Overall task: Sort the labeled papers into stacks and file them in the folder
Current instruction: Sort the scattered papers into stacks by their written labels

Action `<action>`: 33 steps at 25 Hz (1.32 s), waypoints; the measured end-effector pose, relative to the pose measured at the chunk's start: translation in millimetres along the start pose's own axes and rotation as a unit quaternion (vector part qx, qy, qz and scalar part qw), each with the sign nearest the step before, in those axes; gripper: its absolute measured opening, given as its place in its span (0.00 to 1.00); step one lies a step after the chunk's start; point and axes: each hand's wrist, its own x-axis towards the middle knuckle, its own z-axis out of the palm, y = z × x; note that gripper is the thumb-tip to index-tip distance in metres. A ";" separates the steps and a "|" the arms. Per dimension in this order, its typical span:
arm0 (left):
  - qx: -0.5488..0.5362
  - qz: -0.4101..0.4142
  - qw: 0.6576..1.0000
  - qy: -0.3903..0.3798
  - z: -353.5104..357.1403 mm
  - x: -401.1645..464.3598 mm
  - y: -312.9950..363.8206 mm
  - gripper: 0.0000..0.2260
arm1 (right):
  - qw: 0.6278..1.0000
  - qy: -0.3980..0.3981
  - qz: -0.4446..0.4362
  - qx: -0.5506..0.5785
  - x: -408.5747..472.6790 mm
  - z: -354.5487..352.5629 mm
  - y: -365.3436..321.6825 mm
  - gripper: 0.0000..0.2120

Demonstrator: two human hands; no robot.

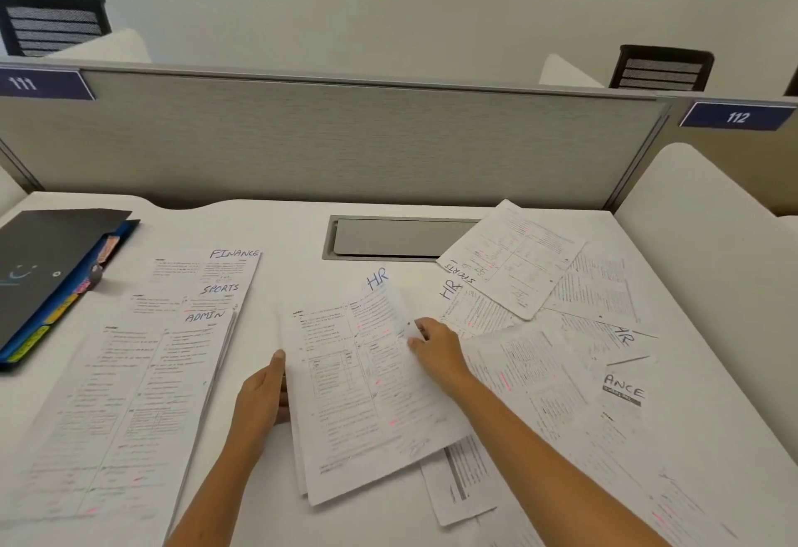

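A small stack of printed papers marked HR [367, 391] lies at the desk's middle. My left hand [263, 395] grips its left edge. My right hand [436, 352] rests on its right side, fingers pressing the top sheet, whose upper right corner curls up. To the left lie overlapping stacks labeled FINANCE [233, 263], SPORTS [218, 294] and ADMIN [142, 408]. Loose unsorted papers [557, 356] spread across the right, among them a sheet marked SPORTS [514, 257] and others marked HR. A dark folder [47, 270] with coloured tabs lies at the far left.
A grey cable hatch [397, 237] is set into the white desk [302, 222] behind the HR stack. A grey partition [345, 140] closes the desk's far edge. One more sheet [462, 481] pokes out from under the HR stack.
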 end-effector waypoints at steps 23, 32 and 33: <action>0.078 0.031 0.996 0.006 -2.9 12.0 -13.6 0.13 | 0.712 -0.177 -0.188 -0.653 119.1 -63.6 -30.2 0.19; 0.066 0.044 0.997 0.020 -0.8 7.3 -19.6 0.13 | 0.706 -0.090 -0.214 -0.670 111.0 -75.4 -28.3 0.12; 0.062 0.044 0.997 0.020 -1.0 6.2 -19.8 0.13 | 0.708 -0.052 -0.219 -0.670 110.2 -79.1 -32.0 0.10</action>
